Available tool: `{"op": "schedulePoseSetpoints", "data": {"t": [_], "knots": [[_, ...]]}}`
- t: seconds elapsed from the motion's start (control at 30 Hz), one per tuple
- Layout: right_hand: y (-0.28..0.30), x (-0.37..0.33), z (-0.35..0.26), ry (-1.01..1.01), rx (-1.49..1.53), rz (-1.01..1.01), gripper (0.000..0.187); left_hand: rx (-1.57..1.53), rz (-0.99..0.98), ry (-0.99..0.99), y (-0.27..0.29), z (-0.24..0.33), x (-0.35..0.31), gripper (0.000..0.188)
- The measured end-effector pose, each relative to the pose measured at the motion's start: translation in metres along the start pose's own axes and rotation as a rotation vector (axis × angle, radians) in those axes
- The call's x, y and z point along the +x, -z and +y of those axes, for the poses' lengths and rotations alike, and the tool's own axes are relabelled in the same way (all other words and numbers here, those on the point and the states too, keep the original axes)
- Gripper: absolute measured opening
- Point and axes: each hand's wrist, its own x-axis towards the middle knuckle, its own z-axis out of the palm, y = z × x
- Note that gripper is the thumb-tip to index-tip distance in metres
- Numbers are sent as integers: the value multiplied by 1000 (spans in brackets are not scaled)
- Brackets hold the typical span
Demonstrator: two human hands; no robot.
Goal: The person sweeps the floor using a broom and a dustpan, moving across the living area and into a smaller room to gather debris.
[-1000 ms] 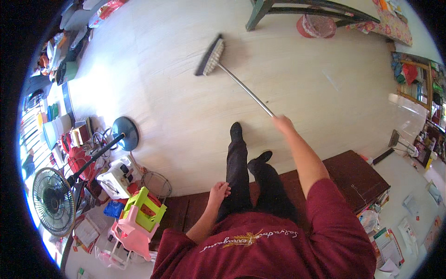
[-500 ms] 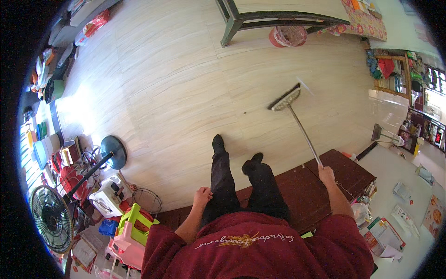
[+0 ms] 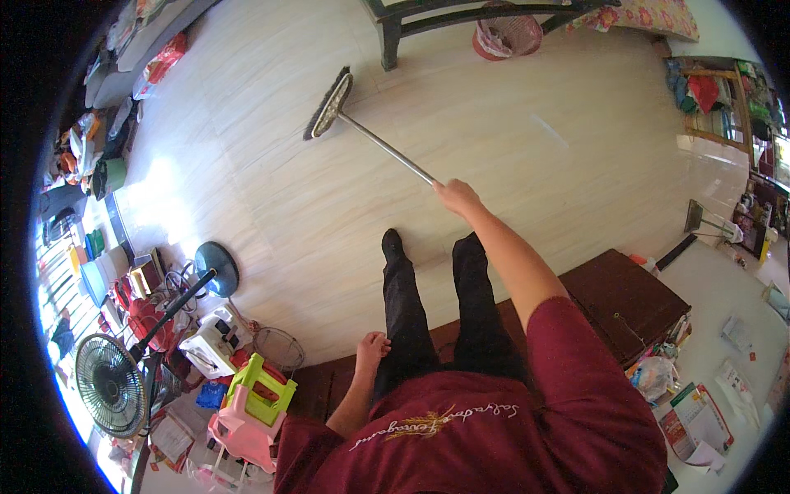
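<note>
My right hand (image 3: 458, 198) is wrapped round the end of a metal-handled broom (image 3: 387, 146), with the arm stretched forward over the floor. Out ahead and to the left, the pale broom head (image 3: 331, 104) lies tilted on the tiles, its dark bristles along the far left side. My left hand (image 3: 373, 349) hangs beside my left thigh, fingers curled in, with nothing visible in it.
A dark bench frame (image 3: 390, 41) and a pink wastebasket (image 3: 527, 41) stand at the far side. On the left are a standing fan (image 3: 111, 385) with a round base (image 3: 217, 269) and stacked clutter. A dustpan (image 3: 695, 216) stands at right. Behind my legs is a brown wooden surface (image 3: 625, 298).
The broom has swung from the right across to the far left, my right hand reaching forward with it. My right foot has shifted forward. The left hand still hangs by my thigh.
</note>
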Motion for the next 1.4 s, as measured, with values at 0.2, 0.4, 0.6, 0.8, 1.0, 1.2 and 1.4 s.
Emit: {"op": "schedulePoseSetpoints", "data": {"t": [0.2,0.4,0.6,0.8,1.0,1.2,1.4], "knots": [[25,20,79,-60,46,66,56,16,-19,20,-53,-13,0,19],[37,-29,231,-349,144,137,60,25,-129,26,-101,29,-10,21],[48,-107,250,-342,204,176,59,-10,-145,3,-105,15,6,22],[58,-42,211,-71,271,207,57,70,-73,0,-97,-3,4,23],[85,74,118,-103,12,549,55,-47,-73,-21,-96,-12,6,22],[113,124,49,-84,268,309,52,-89,-18,13,-97,-32,9,18],[71,122,78,-236,161,163,61,-130,-25,64,-88,-32,17,17]]}}
